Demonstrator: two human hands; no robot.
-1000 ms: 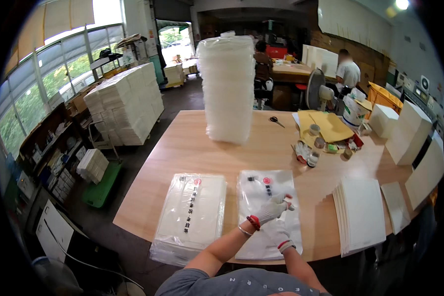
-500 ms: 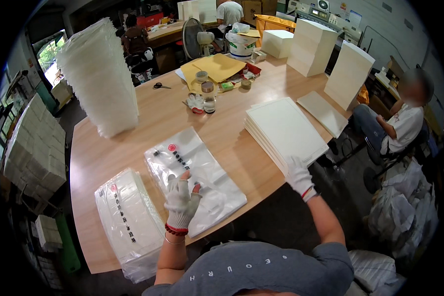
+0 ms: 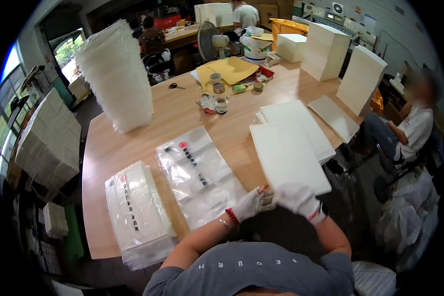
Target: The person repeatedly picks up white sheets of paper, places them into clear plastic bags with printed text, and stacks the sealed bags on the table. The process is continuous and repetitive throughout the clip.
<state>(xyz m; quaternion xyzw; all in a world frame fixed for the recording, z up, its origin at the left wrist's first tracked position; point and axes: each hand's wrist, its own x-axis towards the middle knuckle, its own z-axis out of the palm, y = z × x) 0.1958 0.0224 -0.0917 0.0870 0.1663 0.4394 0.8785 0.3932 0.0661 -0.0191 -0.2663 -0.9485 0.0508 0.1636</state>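
Observation:
My right hand [image 3: 298,202], in a white glove, is closed on the near edge of a white sheaf of paper [image 3: 288,155], its fingers partly blurred. The sheaf lies askew, overlapping a stack of white paper [image 3: 301,116] and jutting past the table's near edge. Close beside it is my left hand [image 3: 254,203], in a white glove with bare fingertips; its fingers stretch toward the sheaf's near corner and hold nothing visible. Flat clear plastic bags [image 3: 200,172] with a red mark and dark print lie left of the sheaf. Farther left are bagged paper packs [image 3: 135,207], piled up.
A tall pile of white sheets [image 3: 116,79] stands at the table's far left. Scissors [image 3: 175,86], a clear jar [image 3: 220,101], yellow envelopes [image 3: 229,70] and tape occupy the far middle. White paper blocks [image 3: 362,79] line the right side. A seated person [image 3: 412,123] is at the right.
My left hand has left the plastic bags and moved right, beside the other hand. My right hand has drawn a sheaf off the stack, toward me and leftward. The view has shifted slightly.

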